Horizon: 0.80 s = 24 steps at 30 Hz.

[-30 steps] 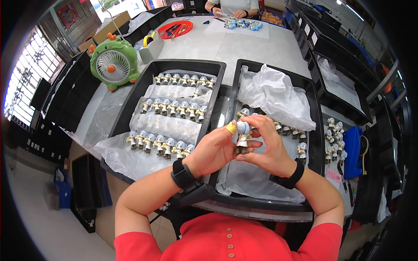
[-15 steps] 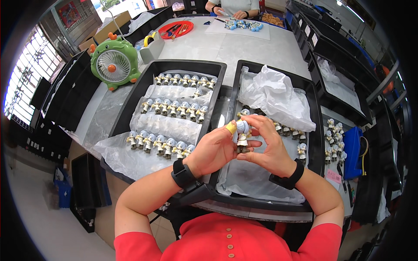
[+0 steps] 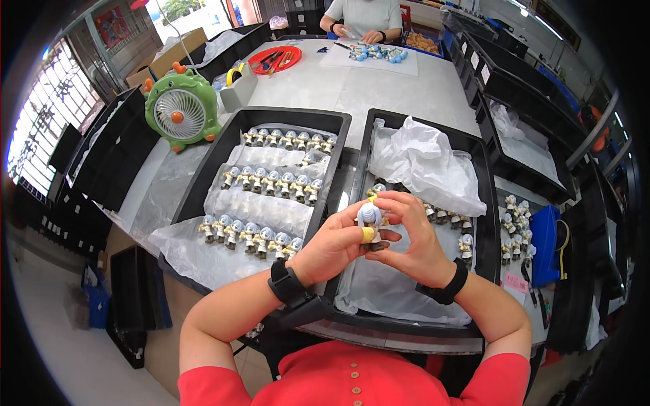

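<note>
Over the right-hand tray, a small figurine (image 3: 370, 216) with pale blue hair, white clothing and a dark base is held upright between both hands. My left hand (image 3: 333, 247) grips it from the left, a yellow cover on the thumb tip pressing on its body. From the right, my right hand (image 3: 421, 245) holds it with the fingers at its top and the thumb near its base. The back of its hair faces me. Similar figurines (image 3: 259, 178) stand in rows on white sheets in the left black tray (image 3: 201, 177). More lie under crumpled white paper (image 3: 426, 162) in the right black tray (image 3: 493, 203).
A green fan (image 3: 180, 111) stands beyond the left tray. Loose figurines (image 3: 516, 223) and a blue bin (image 3: 546, 243) are at the right. A red plate of tools (image 3: 275, 59) lies farther back. Across the table, a person's hands (image 3: 359, 35) work near blue pieces (image 3: 379, 53).
The figurine has been turned so that the back of its hair faces me. My left thumb has moved lower, onto its body. The whole view has shifted slightly.
</note>
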Available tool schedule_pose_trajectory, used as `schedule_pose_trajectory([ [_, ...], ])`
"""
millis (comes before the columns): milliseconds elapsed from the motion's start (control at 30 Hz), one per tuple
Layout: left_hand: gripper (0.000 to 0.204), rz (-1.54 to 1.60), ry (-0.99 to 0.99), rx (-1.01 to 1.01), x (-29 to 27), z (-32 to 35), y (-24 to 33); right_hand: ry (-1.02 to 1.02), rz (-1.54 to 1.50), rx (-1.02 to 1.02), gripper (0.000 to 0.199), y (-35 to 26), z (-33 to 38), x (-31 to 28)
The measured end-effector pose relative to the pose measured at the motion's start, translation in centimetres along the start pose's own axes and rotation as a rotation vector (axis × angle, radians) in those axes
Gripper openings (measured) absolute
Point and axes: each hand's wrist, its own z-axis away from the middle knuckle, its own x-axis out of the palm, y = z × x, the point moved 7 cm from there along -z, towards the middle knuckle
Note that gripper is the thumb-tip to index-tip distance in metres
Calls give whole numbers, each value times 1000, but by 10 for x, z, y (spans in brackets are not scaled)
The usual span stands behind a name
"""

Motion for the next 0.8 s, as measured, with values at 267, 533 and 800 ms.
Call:
schedule_pose_trajectory([
  [267,54,-433,173,150,-6,1,8,83,89,-52,59,-13,-1,-7],
  [533,58,-503,127,168,1,2,11,120,-29,-3,36,-11,2,-10],
  [800,65,-617,21,181,8,2,9,163,-102,88,29,6,3,-15],
])
